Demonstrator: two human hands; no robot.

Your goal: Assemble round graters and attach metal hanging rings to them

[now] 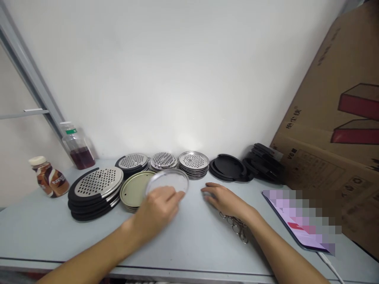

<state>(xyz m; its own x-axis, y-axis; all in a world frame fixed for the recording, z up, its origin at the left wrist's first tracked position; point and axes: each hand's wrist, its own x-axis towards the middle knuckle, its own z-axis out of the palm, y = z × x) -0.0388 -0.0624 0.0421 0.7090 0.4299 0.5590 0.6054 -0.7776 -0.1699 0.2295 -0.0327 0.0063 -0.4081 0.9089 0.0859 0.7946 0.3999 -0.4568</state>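
My left hand [160, 207] grips the near edge of a clear round lid [168, 179], fingers closed on its rim. The lid is tilted above the table, beside a stack of olive-green round plates [137, 187]. My right hand [223, 199] is low over the table with fingers apart and nothing in them. Under its wrist are several metal rings [236, 228]. Ahead of the hands are a stack of round perforated metal grater discs [194, 161], coarser grater discs [163, 159] and black round plastic parts [227, 166].
At left, black-rimmed grater discs [99, 183] are stacked, with another such stack [133, 161] behind. A coffee bottle [50, 177] and a bottle of dark red liquid [81, 156] stand farther left. A phone [302, 225], black parts [263, 163] and a large carton [319, 118] are at right.
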